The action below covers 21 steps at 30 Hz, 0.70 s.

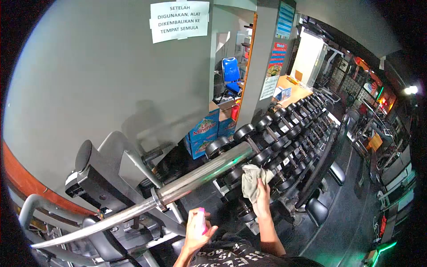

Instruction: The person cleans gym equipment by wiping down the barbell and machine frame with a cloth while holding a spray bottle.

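Note:
My left hand (194, 231) is closed around a small pink-and-white bottle (203, 221) that looks like a spray bottle; most of it is hidden by the fingers. In my right hand (262, 200) is a crumpled grey-green cloth (253, 181), gripped between thumb and fingers. A long steel barbell (195, 181) runs diagonally in front of me, its thick sleeve end pointing toward the dumbbells. The cloth is close to that sleeve end; whether they touch I cannot tell. Below the bar, my left hand is apart from it.
Rows of black dumbbells (279, 116) fill a rack on the right. A padded gym machine (106, 191) stands at the left. Blue cardboard boxes (204, 133) and a blue chair (231, 71) are behind. A paper sign (179, 21) hangs on the grey wall.

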Each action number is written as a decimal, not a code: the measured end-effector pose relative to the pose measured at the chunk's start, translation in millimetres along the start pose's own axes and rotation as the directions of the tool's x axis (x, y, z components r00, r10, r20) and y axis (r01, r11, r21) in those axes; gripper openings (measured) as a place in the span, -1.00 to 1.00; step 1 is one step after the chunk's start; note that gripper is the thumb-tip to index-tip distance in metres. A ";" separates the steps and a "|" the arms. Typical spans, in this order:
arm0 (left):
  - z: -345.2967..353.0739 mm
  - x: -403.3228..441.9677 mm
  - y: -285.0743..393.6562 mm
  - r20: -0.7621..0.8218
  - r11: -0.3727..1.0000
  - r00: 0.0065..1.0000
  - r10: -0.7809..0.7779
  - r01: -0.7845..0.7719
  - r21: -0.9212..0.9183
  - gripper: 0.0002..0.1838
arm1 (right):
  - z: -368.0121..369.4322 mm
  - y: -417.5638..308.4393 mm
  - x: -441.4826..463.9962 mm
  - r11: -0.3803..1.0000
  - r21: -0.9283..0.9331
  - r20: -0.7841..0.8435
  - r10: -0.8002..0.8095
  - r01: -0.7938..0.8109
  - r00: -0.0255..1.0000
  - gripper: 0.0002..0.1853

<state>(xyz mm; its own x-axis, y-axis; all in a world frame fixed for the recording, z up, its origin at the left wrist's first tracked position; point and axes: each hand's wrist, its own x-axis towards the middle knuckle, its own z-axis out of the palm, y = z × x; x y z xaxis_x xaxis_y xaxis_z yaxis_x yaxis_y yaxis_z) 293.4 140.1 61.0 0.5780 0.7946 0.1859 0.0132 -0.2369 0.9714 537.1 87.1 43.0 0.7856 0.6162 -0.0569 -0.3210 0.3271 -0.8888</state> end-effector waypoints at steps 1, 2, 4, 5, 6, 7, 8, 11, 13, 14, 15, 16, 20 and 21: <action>1.7 3.6 -12.0 0.006 1.000 1.000 -0.001 0.001 -0.003 -0.63 | -11.3 6.6 2.1 0.955 0.278 0.108 0.079 -0.106 0.991 -0.54; 2.9 11.3 -18.1 0.022 0.986 0.990 0.137 -0.138 0.093 -0.63 | -6.6 1.0 -6.2 0.933 0.337 0.166 0.070 -0.123 0.984 -0.54; 9.8 10.2 -23.3 -0.010 0.998 1.000 0.008 -0.009 -0.067 -0.63 | -20.3 16.9 -14.5 0.863 0.438 0.117 0.223 -0.252 0.968 -0.56; 9.0 11.3 -32.7 -0.004 0.998 1.000 0.000 -0.001 -0.068 -0.63 | -26.2 22.3 -20.0 0.822 0.461 0.122 0.314 -0.334 0.942 -0.57; 10.6 15.8 -48.6 0.035 0.998 0.998 0.051 -0.051 -0.022 -0.65 | -32.2 31.5 -23.6 0.783 0.507 0.173 0.318 -0.361 0.932 -0.57; 12.7 18.6 -62.5 0.077 0.994 0.992 0.101 -0.103 0.019 -0.66 | -38.4 40.2 -26.1 0.742 0.548 0.222 0.316 -0.386 0.922 -0.58; 14.2 22.1 -65.4 0.089 1.000 0.996 0.016 -0.016 -0.005 -0.69 | -38.9 43.5 -29.6 0.743 0.546 0.225 0.316 -0.388 0.922 -0.58; 17.4 31.4 -69.8 0.044 1.000 0.999 0.015 -0.016 0.013 -0.68 | -37.9 49.6 -37.3 0.769 0.529 0.153 0.331 -0.359 0.931 -0.55; 18.8 38.2 -70.2 0.039 1.000 0.999 0.004 -0.003 -0.003 -0.68 | -38.5 52.4 -35.6 0.757 0.544 0.139 0.346 -0.363 0.928 -0.55; 21.3 42.6 -75.7 0.018 0.996 1.000 -0.014 0.016 -0.093 -0.71 | -37.5 54.8 -32.1 0.745 0.562 0.131 0.349 -0.360 0.928 -0.55; 23.6 48.1 -81.9 -0.001 0.982 0.999 -0.032 0.031 -0.184 -0.73 | -37.1 57.8 -26.7 0.742 0.565 0.130 0.353 -0.362 0.927 -0.55; 20.7 57.5 -88.7 0.025 0.982 0.982 0.189 -0.188 -0.023 -0.83 | -37.3 60.4 -19.3 0.734 0.563 0.141 0.369 -0.381 0.919 -0.56; 20.8 79.0 -91.1 0.004 0.985 0.999 -0.054 0.053 -0.165 -0.88 | -35.7 69.6 21.7 0.715 0.564 0.167 0.390 -0.413 0.905 -0.59; 19.7 77.4 -132.6 0.117 0.985 0.981 -0.153 0.162 -0.064 -0.79 | -36.8 72.2 35.5 0.701 0.571 0.272 0.328 -0.426 0.904 -0.59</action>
<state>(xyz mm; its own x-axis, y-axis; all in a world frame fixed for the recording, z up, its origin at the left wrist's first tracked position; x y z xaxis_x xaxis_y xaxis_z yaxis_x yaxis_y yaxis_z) 352.5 222.0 -56.3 0.6605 0.7507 0.0161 0.0540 -0.0688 0.9962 561.3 106.3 -40.0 0.4612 0.8597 -0.2197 -0.8624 0.3760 -0.3391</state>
